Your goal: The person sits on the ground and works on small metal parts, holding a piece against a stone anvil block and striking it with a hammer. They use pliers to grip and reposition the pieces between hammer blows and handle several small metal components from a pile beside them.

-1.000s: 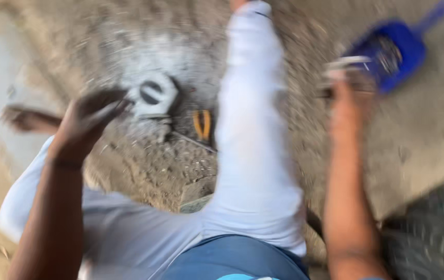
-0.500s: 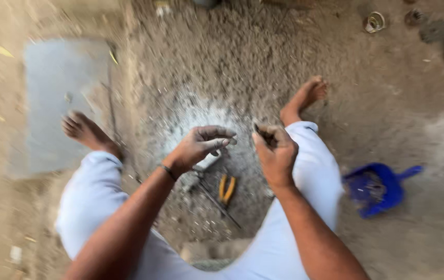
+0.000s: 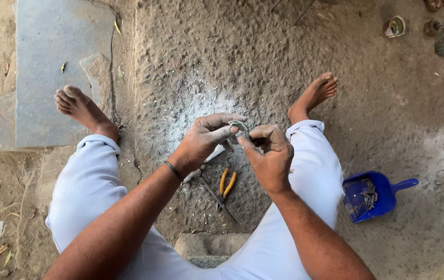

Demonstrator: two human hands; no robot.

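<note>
I sit on rough ground with my legs in light trousers spread and my feet bare. My left hand (image 3: 205, 140) and my right hand (image 3: 269, 155) meet in front of me, both pinching one small grey metal piece (image 3: 241, 127) between their fingertips. A dark band circles my left wrist. Below my hands, pliers with orange handles (image 3: 225, 184) lie on the ground, with a thin metal rod (image 3: 217, 196) crossing beside them. A pale metal tool lies partly hidden under my left hand.
A blue scoop (image 3: 373, 195) holding small dark metal bits sits on the ground at my right. A flat grey stone slab (image 3: 56, 62) lies by my left foot. Small round objects (image 3: 395, 26) stand at the far right. A stone block (image 3: 209, 246) sits between my thighs.
The view has steadied and tipped forward. My right hand has come in from the blue scoop to meet the left, and both now pinch the small metal piece.
</note>
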